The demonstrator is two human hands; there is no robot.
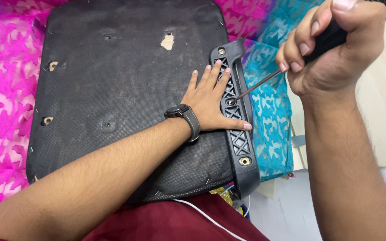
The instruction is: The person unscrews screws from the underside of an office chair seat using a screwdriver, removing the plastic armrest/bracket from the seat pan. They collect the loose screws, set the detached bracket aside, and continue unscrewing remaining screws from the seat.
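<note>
Spread under everything, a pink patterned cloth (1, 111), reaching the edge at 9 o'clock and continuing along 12 o'clock. Beside it, from 1 to 4 o'clock, a turquoise lace cloth (271, 120), partly under the bracket. At 3 o'clock, beyond the cloths, a pale wooden floor (385, 116).

Lying on the pink cloth and filling the centre, a large black seat pad (126, 89), underside up, covered with thin black fabric, torn in a few small places so that light material shows through. Several small holes visible on its surface. Along its edge at 3 o'clock, a long black plastic bracket (237, 129) with a lattice pattern, touching the pad, one metal screw hole near its top end and another near its lower end.

At 6 o'clock, dark red clothing (166, 223) with a thin white cable (211, 218) across it.

Left hand (213, 100) flat and spread, palm down, resting on the pad with fingers laid over the bracket, gripping nothing, only pressing. On its wrist, a black watch (178, 111) with a grey strap.

Right hand (331, 44) at 1 o'clock, clenched around the black handle of a screwdriver (258, 85). Thin metal shaft slanted down toward 8 o'clock, tip meeting the middle of the bracket, just beside the left fingers.
</note>
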